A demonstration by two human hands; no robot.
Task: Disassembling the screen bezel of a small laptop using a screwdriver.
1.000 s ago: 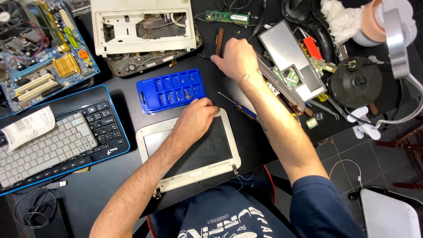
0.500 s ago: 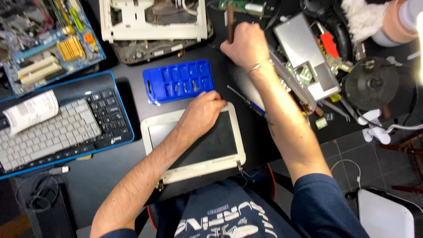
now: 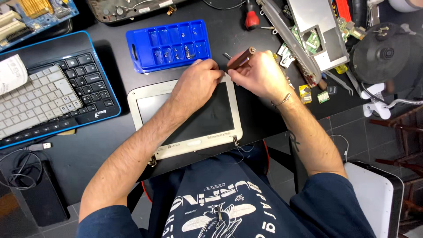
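Here both hands meet: right hand grips a brown-handled screwdriver; left hand pinches the screen panel's top edge beneath.

Navy tee w/ white print, short sleeves – thin bracelet, right wrist

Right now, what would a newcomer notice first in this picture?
First, the white-framed laptop screen panel at the desk's near edge, where the left hand and right hand meet at its top edge. The right hand holds a brown-handled screwdriver. Just behind lies a bright blue compartment tray with small screws.
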